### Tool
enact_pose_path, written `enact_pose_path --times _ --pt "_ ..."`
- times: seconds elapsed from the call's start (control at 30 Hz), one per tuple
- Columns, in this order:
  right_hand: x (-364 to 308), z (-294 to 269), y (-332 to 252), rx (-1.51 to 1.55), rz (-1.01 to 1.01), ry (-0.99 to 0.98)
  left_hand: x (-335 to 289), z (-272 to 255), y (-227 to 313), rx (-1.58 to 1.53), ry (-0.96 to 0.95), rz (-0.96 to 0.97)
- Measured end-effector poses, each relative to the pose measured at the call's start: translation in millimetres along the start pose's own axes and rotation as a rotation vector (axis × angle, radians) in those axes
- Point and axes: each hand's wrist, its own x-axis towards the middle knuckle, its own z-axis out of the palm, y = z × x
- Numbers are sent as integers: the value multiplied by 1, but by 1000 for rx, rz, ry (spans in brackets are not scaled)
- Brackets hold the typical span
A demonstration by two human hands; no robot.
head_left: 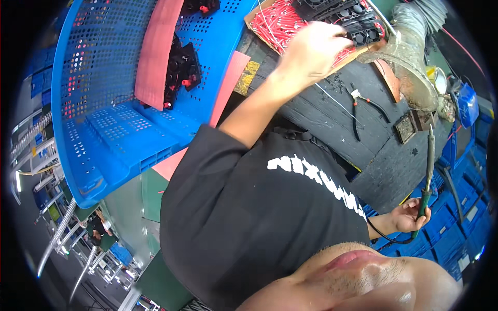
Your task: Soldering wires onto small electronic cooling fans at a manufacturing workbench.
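Observation:
My left hand reaches over the near edge of a shallow cardboard box. Its curled fingertips close at the edge of a black twin-fan unit. More black fan units lie beside it, over a mass of red wires. My right hand, low at the right, grips the green handle of a soldering iron. The iron's metal tip points up, near a small solder-stained metal tray on the bench.
Cutting pliers lie on the dark bench. A dusty extraction hood with a flexible duct stands at the far right. On the left, a large blue perforated crate holds black fan assemblies and a pink divider sheet.

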Motion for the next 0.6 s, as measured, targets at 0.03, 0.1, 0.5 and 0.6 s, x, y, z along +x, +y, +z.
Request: enact_pose_path --times 0.03,0.1,0.5,0.6 --pt "2 1 0 -2 6 2 -7 -36 10 109 8 -153" --pt "14 -1 3 138 73 -60 -48 -100 -7 383 24 -454" --pt "35 0 19 98 88 -76 -159 -180 -20 1046 -182 -1095" --pt "34 -1 20 91 79 -60 -141 -194 -16 823 12 -1001"
